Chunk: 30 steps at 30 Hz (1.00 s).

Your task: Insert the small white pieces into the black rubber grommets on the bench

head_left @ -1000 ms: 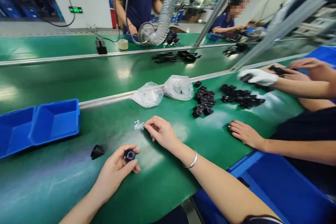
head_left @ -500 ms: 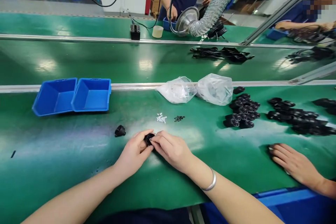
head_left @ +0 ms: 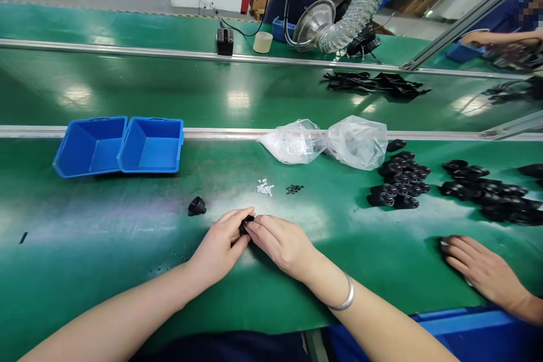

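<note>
A small black plastic part (head_left: 246,224) is held between my two hands above the green bench, mostly covered by fingers. My left hand (head_left: 223,243) wraps round its left side. The fingers of my right hand (head_left: 282,243) are pinched together at its opening; whether they hold a tiny piece there is hidden. Just beyond my hands lie a small pile of white pieces (head_left: 265,187) and a small pile of black rings (head_left: 294,189). A loose black cup-like part (head_left: 197,206) sits to the left of my left hand.
Two blue bins (head_left: 155,147) stand at the back left. Clear plastic bags (head_left: 356,141) lie near the rail, with stacked black parts (head_left: 403,178) to their right. A co-worker's hand (head_left: 479,266) rests at the right. Across the bench, another person works beside a metal duct hood (head_left: 314,20).
My view has shifted slightly, so the bench items sit a little further right. The black part is turned and more covered by my fingers. The person opposite has brought both hands together, raised.
</note>
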{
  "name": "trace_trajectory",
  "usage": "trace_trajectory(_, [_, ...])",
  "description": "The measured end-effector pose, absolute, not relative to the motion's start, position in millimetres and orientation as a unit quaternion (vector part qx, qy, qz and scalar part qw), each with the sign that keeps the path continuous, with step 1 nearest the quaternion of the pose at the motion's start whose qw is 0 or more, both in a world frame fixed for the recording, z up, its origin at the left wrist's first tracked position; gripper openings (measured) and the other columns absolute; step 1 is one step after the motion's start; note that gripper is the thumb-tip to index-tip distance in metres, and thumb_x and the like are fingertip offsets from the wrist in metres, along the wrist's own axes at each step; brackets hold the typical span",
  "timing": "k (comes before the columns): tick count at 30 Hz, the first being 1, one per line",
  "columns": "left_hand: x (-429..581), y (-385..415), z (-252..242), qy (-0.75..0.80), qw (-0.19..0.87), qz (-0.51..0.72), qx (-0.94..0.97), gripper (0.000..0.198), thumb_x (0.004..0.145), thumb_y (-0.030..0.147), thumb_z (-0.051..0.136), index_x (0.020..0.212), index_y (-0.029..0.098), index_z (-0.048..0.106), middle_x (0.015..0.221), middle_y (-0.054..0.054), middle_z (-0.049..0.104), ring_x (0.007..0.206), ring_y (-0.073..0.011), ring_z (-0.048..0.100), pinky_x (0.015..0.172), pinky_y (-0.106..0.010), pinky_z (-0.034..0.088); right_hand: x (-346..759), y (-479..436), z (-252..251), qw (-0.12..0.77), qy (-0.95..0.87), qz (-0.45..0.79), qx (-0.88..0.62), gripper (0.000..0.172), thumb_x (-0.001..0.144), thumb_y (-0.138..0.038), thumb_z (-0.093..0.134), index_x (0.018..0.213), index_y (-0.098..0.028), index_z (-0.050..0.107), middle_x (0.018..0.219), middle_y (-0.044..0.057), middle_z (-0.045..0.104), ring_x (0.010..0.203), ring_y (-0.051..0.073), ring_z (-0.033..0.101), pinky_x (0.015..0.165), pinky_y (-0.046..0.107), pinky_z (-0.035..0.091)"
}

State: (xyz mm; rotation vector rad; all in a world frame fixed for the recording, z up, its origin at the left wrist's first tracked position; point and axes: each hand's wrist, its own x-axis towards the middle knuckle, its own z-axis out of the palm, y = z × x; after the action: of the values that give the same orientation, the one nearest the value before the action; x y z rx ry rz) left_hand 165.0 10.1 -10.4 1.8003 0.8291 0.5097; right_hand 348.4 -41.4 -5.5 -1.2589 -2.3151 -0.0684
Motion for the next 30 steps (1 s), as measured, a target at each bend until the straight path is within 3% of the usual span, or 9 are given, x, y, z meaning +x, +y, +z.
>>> trace_trajectory(3, [164.0, 10.1, -11.6, 0.341, 0.522, 0.207, 0.754, 0.052, 0.088, 0.011, 0.047, 0.138, 0.025, 0.049, 0.132, -0.009, 0.056, 0.108, -0.0198, 0.063, 0.092, -0.037, 0.056, 345.9, -41.9, -6.9, 0.281, -0.839, -0.033, -0.465, 0.016, 0.098, -0.009, 0.048, 0.1, -0.008, 0.063, 0.087, 0.011, 0.067, 0.075, 0.019, 0.064, 0.064, 0.03, 0.056])
trace_trajectory(8, [164.5, 9.7, -16.1, 0.356, 0.569, 0.21, 0.711, 0.049, 0.088, 0.017, 0.05, 0.136, 0.026, 0.052, 0.134, -0.009, 0.056, 0.092, -0.0171, 0.069, 0.089, -0.037, 0.059, 342.9, -40.9, -0.3, 0.268, -0.848, -0.04, -0.455, 0.017, 0.098, -0.009, 0.047, 0.097, -0.009, 0.064, 0.081, 0.008, 0.065, 0.071, 0.017, 0.062, 0.061, 0.028, 0.054])
trace_trajectory(11, [166.9, 10.1, -18.1, 0.367, 0.634, 0.225, 0.642, 0.046, 0.087, 0.026, 0.057, 0.133, 0.024, 0.053, 0.136, -0.01, 0.056, 0.108, -0.0219, 0.068, 0.1, -0.039, 0.054, 355.9, -36.3, 8.2, 0.281, -0.839, -0.013, -0.466, 0.014, 0.097, -0.012, 0.049, 0.097, -0.012, 0.063, 0.08, 0.007, 0.064, 0.07, 0.016, 0.06, 0.062, 0.028, 0.053])
trace_trajectory(15, [169.2, 11.3, -16.4, 0.368, 0.712, 0.217, 0.557, 0.048, 0.087, 0.033, 0.06, 0.133, 0.022, 0.049, 0.137, -0.01, 0.058, 0.119, -0.024, 0.064, 0.107, -0.039, 0.048, 406.0, -29.7, 12.6, 0.339, -0.702, -0.01, -0.626, 0.013, 0.097, -0.016, 0.05, 0.091, -0.016, 0.061, 0.084, 0.007, 0.064, 0.077, 0.018, 0.061, 0.071, 0.03, 0.053])
trace_trajectory(21, [168.6, 12.0, -15.7, 0.378, 0.71, 0.196, 0.561, 0.049, 0.086, 0.036, 0.062, 0.132, 0.025, 0.049, 0.137, -0.009, 0.058, 0.121, -0.0238, 0.063, 0.105, -0.036, 0.05, 475.7, -27.7, -1.8, 0.266, -0.616, 0.08, -0.737, 0.014, 0.095, -0.023, 0.053, 0.093, -0.017, 0.065, 0.083, 0.006, 0.064, 0.065, 0.018, 0.062, 0.061, 0.031, 0.054])
trace_trajectory(26, [169.3, 13.3, -17.1, 0.377, 0.709, 0.196, 0.563, 0.048, 0.085, 0.037, 0.063, 0.131, 0.026, 0.051, 0.136, -0.008, 0.058, 0.12, -0.0252, 0.063, 0.106, -0.038, 0.05, 474.1, -23.4, -7.1, 0.248, -0.649, 0.094, -0.713, 0.011, 0.094, -0.017, 0.056, 0.097, -0.016, 0.066, 0.093, 0.008, 0.065, 0.085, 0.022, 0.064, 0.077, 0.036, 0.055])
trace_trajectory(30, [169.6, 14.0, -16.5, 0.381, 0.705, 0.192, 0.566, 0.05, 0.086, 0.039, 0.063, 0.132, 0.027, 0.05, 0.135, -0.008, 0.06, 0.121, -0.026, 0.062, 0.106, -0.039, 0.049, 470.4, -20.0, -7.1, 0.239, -0.651, 0.099, -0.714, 0.011, 0.094, -0.013, 0.055, 0.096, -0.016, 0.065, 0.094, 0.008, 0.064, 0.087, 0.022, 0.063, 0.08, 0.036, 0.053])
